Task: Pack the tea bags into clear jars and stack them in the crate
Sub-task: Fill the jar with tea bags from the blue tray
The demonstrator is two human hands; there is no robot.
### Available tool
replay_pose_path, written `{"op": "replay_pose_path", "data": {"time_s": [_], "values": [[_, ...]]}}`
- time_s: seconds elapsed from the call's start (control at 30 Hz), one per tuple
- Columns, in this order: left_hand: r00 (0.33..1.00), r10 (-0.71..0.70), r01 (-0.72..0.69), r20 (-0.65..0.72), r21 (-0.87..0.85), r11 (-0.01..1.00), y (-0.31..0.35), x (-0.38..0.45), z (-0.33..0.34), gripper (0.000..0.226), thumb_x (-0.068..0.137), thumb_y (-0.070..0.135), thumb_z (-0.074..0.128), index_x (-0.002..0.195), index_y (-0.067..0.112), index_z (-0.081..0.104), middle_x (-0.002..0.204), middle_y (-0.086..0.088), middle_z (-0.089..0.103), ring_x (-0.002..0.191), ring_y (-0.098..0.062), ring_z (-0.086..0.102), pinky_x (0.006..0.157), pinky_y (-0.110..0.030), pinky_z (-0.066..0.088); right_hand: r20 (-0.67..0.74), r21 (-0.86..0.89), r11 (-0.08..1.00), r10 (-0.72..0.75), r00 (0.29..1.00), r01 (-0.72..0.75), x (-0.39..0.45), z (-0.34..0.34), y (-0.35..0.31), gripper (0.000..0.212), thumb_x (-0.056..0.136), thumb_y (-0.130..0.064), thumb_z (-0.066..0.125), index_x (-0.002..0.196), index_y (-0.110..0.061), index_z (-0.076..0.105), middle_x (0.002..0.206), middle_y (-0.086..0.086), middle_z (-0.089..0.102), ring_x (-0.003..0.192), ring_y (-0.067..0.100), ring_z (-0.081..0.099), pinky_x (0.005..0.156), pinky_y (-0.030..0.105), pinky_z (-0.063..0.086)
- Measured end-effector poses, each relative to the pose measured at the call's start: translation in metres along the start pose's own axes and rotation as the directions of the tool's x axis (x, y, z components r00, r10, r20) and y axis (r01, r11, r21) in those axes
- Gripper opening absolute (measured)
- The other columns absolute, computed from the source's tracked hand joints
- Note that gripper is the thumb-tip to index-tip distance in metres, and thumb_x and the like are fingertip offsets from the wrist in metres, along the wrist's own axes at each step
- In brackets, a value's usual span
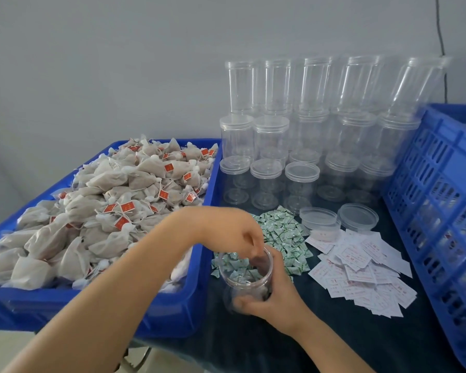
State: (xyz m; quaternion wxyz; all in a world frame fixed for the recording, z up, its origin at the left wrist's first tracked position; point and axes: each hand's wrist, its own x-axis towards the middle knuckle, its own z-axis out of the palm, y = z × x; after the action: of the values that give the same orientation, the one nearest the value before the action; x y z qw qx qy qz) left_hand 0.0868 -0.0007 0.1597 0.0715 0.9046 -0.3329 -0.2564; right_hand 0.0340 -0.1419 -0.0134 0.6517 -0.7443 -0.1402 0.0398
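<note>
An open clear jar (242,281) stands on the dark table near the front edge. My right hand (275,297) grips it from the right, thumb across its lower front. My left hand (234,232) hovers over the jar's mouth with bunched fingertips dipped inside, pinching a brownish tea bag (256,265). Some bags lie at the bottom of the jar. A heap of tea bags (113,200) with red tags fills the blue bin (197,265) on the left. The blue slatted crate (441,200) stands at the right.
Several empty lidded jars (301,181) are stacked in rows against the wall. Two loose lids (358,218) sit in front of them. Green-white sachets (283,232) and white paper packets (361,267) lie spread between the jar and the crate.
</note>
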Motion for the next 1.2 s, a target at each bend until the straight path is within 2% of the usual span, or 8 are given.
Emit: {"op": "replay_pose_path", "data": {"time_s": [0.13, 0.23, 0.3, 0.4, 0.5, 0.8, 1.07, 1.2], "values": [[0.955, -0.072, 0.036, -0.288, -0.131, 0.991, -0.039, -0.024, -0.011, 0.013, 0.095, 0.025, 0.057, 0.101, 0.032, 0.065, 0.096, 0.014, 0.07, 0.084, 0.01, 0.061, 0.079, -0.013, 0.047, -0.023, -0.028, 1.0, -0.009, 1.0, 0.008, -0.001, 0.001, 0.001, 0.09, 0.058, -0.031, 0.085, 0.128, -0.054, 0.032, 0.131, -0.016, 0.049, 0.121, -0.007, 0.05, 0.088, 0.008, 0.044], [0.846, -0.165, 0.105, -0.507, -0.145, 0.984, -0.071, -0.034, -0.005, 0.013, 0.094, 0.026, 0.058, 0.098, 0.037, 0.062, 0.094, 0.021, 0.064, 0.081, 0.017, 0.056, 0.066, -0.005, 0.038, -0.02, -0.037, 0.999, -0.011, 1.0, 0.01, 0.0, 0.0, 0.003, 0.089, 0.059, -0.034, 0.086, 0.121, -0.065, 0.032, 0.129, -0.024, 0.048, 0.122, -0.01, 0.048, 0.088, 0.006, 0.044], [0.794, -0.229, 0.173, -0.563, -0.152, 0.973, -0.086, -0.035, 0.006, 0.014, 0.093, 0.023, 0.059, 0.101, 0.034, 0.063, 0.098, 0.017, 0.064, 0.082, 0.011, 0.057, 0.067, -0.006, 0.038, -0.02, -0.042, 0.999, -0.009, 1.0, 0.008, 0.001, -0.001, 0.004, 0.089, 0.059, -0.036, 0.087, 0.12, -0.068, 0.031, 0.125, -0.03, 0.049, 0.122, -0.009, 0.048, 0.088, 0.006, 0.044], [0.819, -0.318, 0.271, -0.478, -0.166, 0.948, -0.1, -0.035, 0.025, 0.019, 0.092, 0.025, 0.061, 0.111, 0.028, 0.062, 0.107, 0.011, 0.064, 0.091, 0.001, 0.059, 0.079, -0.018, 0.049, -0.018, -0.053, 0.999, -0.014, 1.0, 0.013, 0.001, 0.0, 0.006, 0.088, 0.058, -0.036, 0.087, 0.117, -0.07, 0.032, 0.12, -0.036, 0.049, 0.12, -0.011, 0.048, 0.087, 0.004, 0.044], [0.839, -0.372, 0.341, -0.397, -0.149, 0.928, -0.11, -0.033, 0.037, 0.023, 0.094, 0.03, 0.057, 0.115, 0.024, 0.063, 0.108, 0.01, 0.064, 0.091, -0.004, 0.059, 0.082, -0.023, 0.047, -0.019, -0.05, 0.999, -0.013, 1.0, 0.012, 0.001, 0.0, 0.006, 0.087, 0.059, -0.034, 0.086, 0.116, -0.071, 0.033, 0.118, -0.038, 0.048, 0.118, -0.013, 0.049, 0.086, 0.003, 0.043], [0.719, -0.516, 0.506, -0.466, -0.157, 0.848, -0.115, -0.007, 0.051, 0.027, 0.096, 0.036, 0.05, 0.09, 0.015, 0.065, 0.085, -0.002, 0.065, 0.074, -0.013, 0.061, 0.067, -0.026, 0.05, -0.027, -0.056, 0.998, -0.014, 1.0, 0.012, 0.0, 0.0, 0.006, 0.088, 0.06, -0.034, 0.086, 0.122, -0.065, 0.032, 0.12, -0.037, 0.048, 0.122, -0.011, 0.046, 0.088, 0.004, 0.043], [0.653, -0.609, 0.418, -0.45, -0.456, 0.786, -0.115, -0.005, 0.051, 0.024, 0.09, 0.037, 0.063, 0.094, 0.019, 0.077, 0.086, 0.002, 0.072, 0.076, -0.012, 0.063, 0.061, -0.016, 0.044, -0.052, -0.06, 0.997, -0.042, 0.998, 0.039, 0.0, 0.002, 0.008, 0.088, 0.061, -0.032, 0.086, 0.122, -0.066, 0.033, 0.122, -0.033, 0.048, 0.124, -0.006, 0.046, 0.09, 0.006, 0.043], [0.694, -0.568, 0.384, -0.443, -0.44, 0.812, -0.114, -0.008, 0.051, 0.023, 0.087, 0.031, 0.067, 0.106, 0.018, 0.074, 0.087, 0.009, 0.069, 0.075, -0.004, 0.06, 0.059, -0.012, 0.038, -0.049, -0.06, 0.997, -0.044, 0.998, 0.041, 0.0, 0.002, 0.008, 0.088, 0.06, -0.033, 0.086, 0.122, -0.068, 0.032, 0.121, -0.034, 0.048, 0.124, -0.007, 0.046, 0.09, 0.006, 0.043]]}}
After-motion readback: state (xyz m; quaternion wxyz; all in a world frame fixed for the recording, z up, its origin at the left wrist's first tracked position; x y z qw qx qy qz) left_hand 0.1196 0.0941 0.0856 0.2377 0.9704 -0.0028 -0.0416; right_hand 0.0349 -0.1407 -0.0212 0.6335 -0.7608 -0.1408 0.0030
